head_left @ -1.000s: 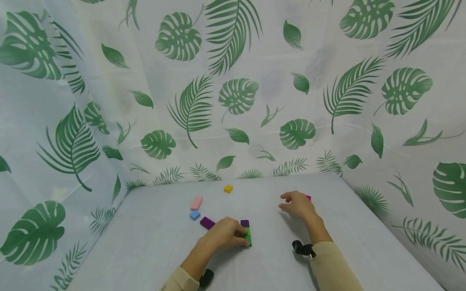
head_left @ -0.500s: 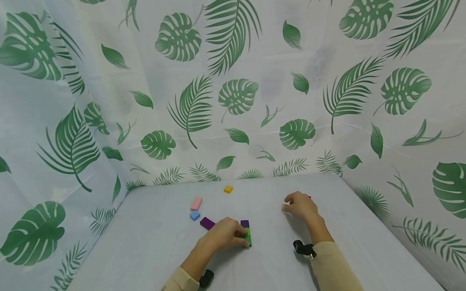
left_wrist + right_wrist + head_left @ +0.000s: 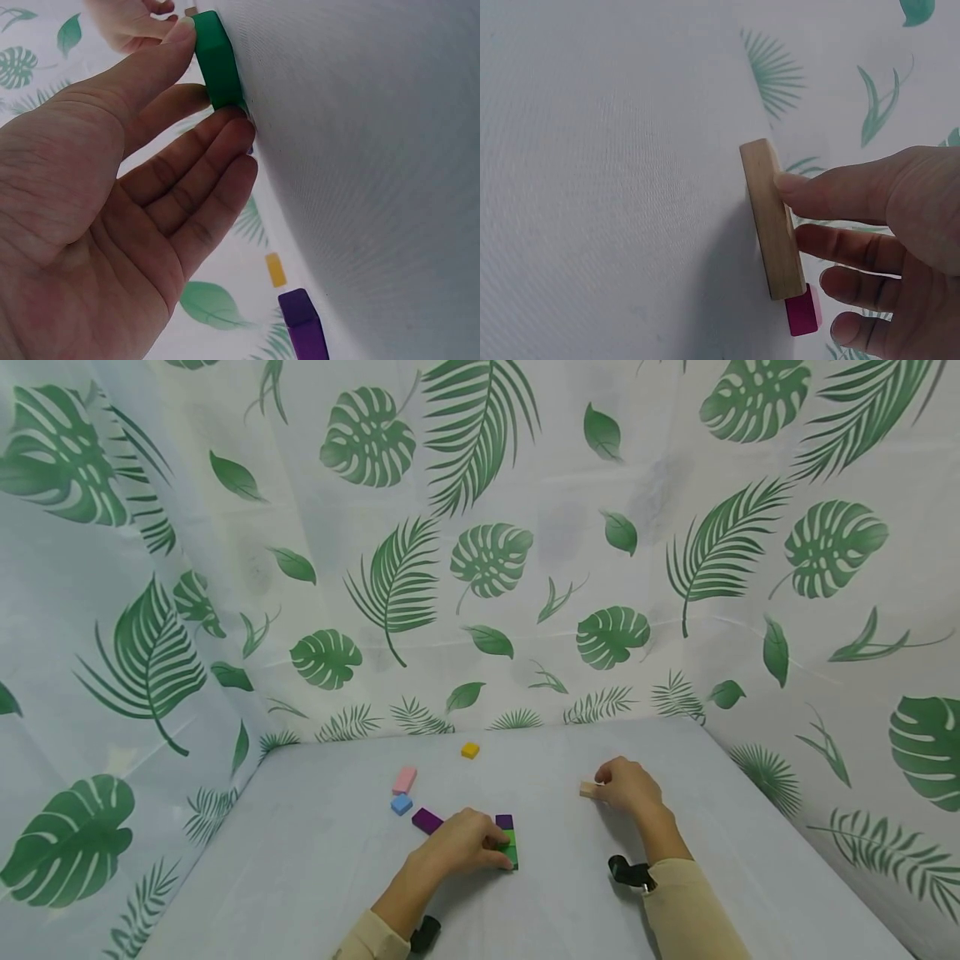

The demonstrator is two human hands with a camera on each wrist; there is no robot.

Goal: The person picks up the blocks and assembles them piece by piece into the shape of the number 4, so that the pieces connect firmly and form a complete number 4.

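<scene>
My left hand [image 3: 463, 842] pinches a green block [image 3: 512, 852] on the table, thumb at its near end and index finger at its far end. Directly behind the green block sits a small dark purple block [image 3: 504, 820]. Further right, my right hand [image 3: 632, 792] holds a plain wooden block [image 3: 588, 789] between thumb and fingers. The right wrist view shows this wooden block [image 3: 769, 225] as a long bar, the thumb on one face. Past its far end appears a magenta block [image 3: 802, 311], hidden behind the hand in the head view.
To the left lie a longer purple block [image 3: 427, 821], a blue block [image 3: 402, 804] and a pink block [image 3: 405, 780]. A yellow block [image 3: 470, 750] is near the back. Leaf-print curtain [image 3: 555, 685] borders the white table [image 3: 315, 860] at the back and sides.
My right hand has drifted slightly right and towards me; the wooden block now shows at its fingertips, and the magenta block has gone out of sight behind it. My left hand stays put.
</scene>
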